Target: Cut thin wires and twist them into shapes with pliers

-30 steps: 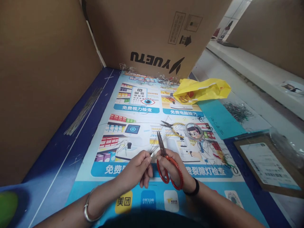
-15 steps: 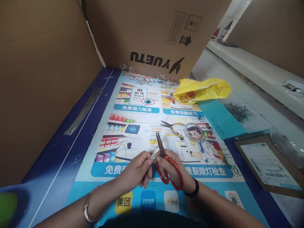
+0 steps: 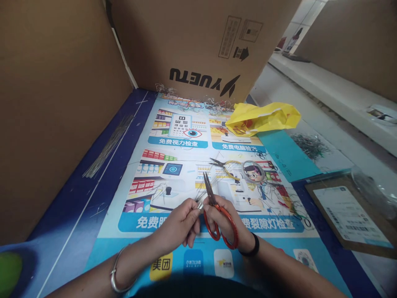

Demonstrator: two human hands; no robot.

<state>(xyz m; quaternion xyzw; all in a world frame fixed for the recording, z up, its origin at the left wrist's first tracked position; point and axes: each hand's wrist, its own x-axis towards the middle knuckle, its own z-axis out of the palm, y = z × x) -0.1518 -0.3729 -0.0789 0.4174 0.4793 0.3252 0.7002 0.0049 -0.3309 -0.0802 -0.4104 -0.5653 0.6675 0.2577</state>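
Note:
My left hand (image 3: 180, 223) pinches a small bundle of thin metal wires (image 3: 200, 198) just above the printed poster (image 3: 173, 165). My right hand (image 3: 228, 223) grips red-handled scissors (image 3: 217, 215), fingers through the loops, blades closed and pointing away from me beside the wires. The two hands nearly touch at the fingertips. A silver bangle sits on my left wrist and a black band on my right.
Yellow-handled pliers (image 3: 225, 164) lie ahead of the hands. A yellow plastic bag (image 3: 263, 118) sits at the back right, straight wires (image 3: 108, 142) at the left, cardboard boxes (image 3: 198, 41) behind and left. A wire pile (image 3: 310, 145) and a clipboard (image 3: 347, 213) lie to the right.

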